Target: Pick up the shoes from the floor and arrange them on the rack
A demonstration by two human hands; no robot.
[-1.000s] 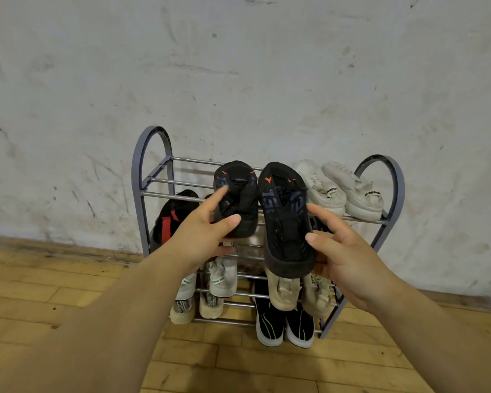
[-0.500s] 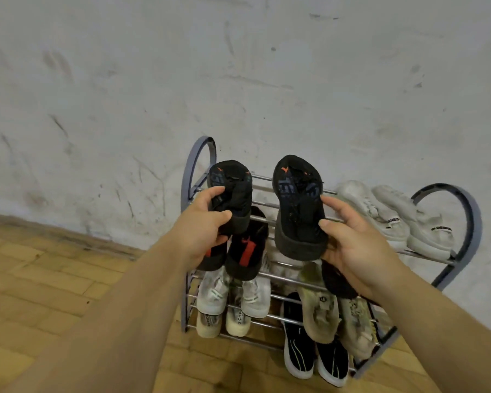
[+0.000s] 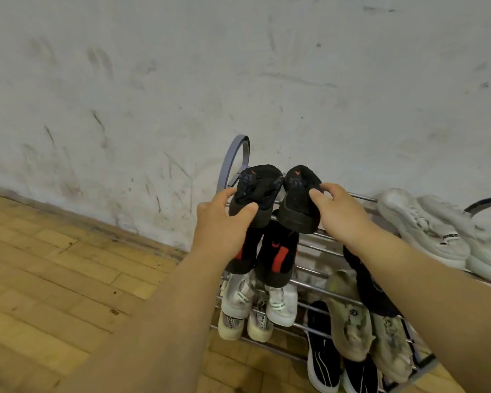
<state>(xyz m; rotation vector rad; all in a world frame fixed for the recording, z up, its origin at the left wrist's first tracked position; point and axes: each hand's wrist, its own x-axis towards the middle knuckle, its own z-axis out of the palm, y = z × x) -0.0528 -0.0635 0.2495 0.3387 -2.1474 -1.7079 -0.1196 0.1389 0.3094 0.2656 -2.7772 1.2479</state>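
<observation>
Holds 2 black slippers up at the centre of the frame, 1 in each hand, over the top tier of the rack. Pinches the left slipper with the left hand: thumb laid across the near face, a finger up along the outer edge, heel end down. Grips the right slipper with the right hand, fingers hooked over its side, thumb hidden. Presents both toe-up and side by side, almost touching, presumably so the pair lands together and leans toward the back rail.

Aims at the left part of the top tier, just beside the arched end frame, seemingly because 2 white sneakers fill the right part, at the right edge of the frame. Hangs directly above a black-and-red pair on the tier below; more pale and black shoes on the lower tiers, bottom centre and bottom right.

Cannot tell whether the heels touch the rails: hidden by hands and soles. Looks like a placing step close to its end, release not yet made. Calls for heels resting on 2 rails at once, else a likely slide through the gap onto the pair beneath. Wooden floor at lower left, scuffed wall above.
</observation>
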